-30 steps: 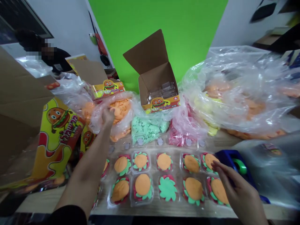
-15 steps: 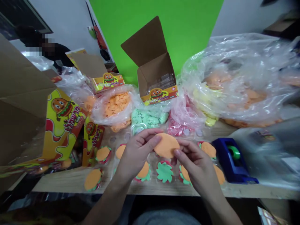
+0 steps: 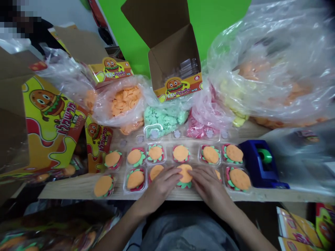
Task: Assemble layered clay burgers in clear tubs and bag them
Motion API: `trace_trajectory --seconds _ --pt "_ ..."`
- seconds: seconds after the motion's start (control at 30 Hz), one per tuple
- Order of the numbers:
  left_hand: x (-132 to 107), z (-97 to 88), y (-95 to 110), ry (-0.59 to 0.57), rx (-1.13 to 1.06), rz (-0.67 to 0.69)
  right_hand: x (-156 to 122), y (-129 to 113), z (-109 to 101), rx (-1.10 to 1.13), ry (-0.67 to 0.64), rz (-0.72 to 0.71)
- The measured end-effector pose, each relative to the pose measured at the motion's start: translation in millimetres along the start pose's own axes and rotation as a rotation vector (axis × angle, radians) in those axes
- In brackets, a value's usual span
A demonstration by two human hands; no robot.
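**A:** Where's the orange disc (image 3: 185, 173)?

**B:** In the front row of trays on the desk (image 3: 78, 186), between the two hands. It lies flat on a frilly green layer (image 3: 184, 185). It's round, so there's no real long axis and it doesn't point any particular way.

**A:** And the hands?

**B:** The left hand (image 3: 163, 184) and the right hand (image 3: 209, 186) lie palm down on either side of it. The fingers (image 3: 196, 172) are stretched out flat, touching the disc's edges from both sides, not curled around it.

**A:** What's in the containers?

**B:** A clear plastic tray (image 3: 134, 179) just left of the hands holds another orange disc on red and green layers, and the trays along the back row match it. Past them sit a bag of orange pieces (image 3: 125, 101), a bag of mint-green pieces (image 3: 162, 120) and a bag of pink pieces (image 3: 200, 128). An open cardboard box (image 3: 170, 45) holds stacked clear trays (image 3: 188, 68). A blue tape dispenser (image 3: 258, 164) stands right of the rows.
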State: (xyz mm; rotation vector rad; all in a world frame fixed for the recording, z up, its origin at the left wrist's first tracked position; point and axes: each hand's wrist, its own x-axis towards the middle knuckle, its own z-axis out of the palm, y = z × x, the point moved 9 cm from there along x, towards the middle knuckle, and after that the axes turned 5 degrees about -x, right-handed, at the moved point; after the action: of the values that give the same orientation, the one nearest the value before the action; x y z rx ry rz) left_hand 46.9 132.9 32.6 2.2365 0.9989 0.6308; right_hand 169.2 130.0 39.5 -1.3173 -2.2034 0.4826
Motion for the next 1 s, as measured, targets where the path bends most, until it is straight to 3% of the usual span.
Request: trace_trajectory --seconds 0.1,0.3,0.5,0.6,0.7,0.77,0.87,0.9,1.0 --pt "-12 16.6 1 -0.067 0.099 0.085 -9 -3 8 -0.039 0.001 -0.025" --pt "-11 12.0 3 -0.007 0.071 0.108 -10 -2 7 -0.062 -0.011 -0.027" --pt "-15 19.6 9 0.000 0.222 0.168 -12 -1 17 -0.085 -0.015 -0.014" --pt "-14 17.1 8 0.022 0.268 0.130 -11 -1 11 -0.055 -0.016 -0.001" --pt "-7 8.4 5 0.029 0.270 0.073 5 11 -18 0.200 0.051 0.125" --pt "1 -0.7 6 0.053 0.252 0.071 23 29 -49 0.464 0.188 0.284" --pt "15 -17.7 13 0.155 0.189 0.084 53 54 -102 0.599 0.427 0.404" --pt "20 -22.7 15 0.195 0.161 0.084 58 66 -117 0.862 0.563 0.426" --pt "30 -32.2 21 0.293 0.067 0.057 75 83 -146 1.383 0.710 0.358"
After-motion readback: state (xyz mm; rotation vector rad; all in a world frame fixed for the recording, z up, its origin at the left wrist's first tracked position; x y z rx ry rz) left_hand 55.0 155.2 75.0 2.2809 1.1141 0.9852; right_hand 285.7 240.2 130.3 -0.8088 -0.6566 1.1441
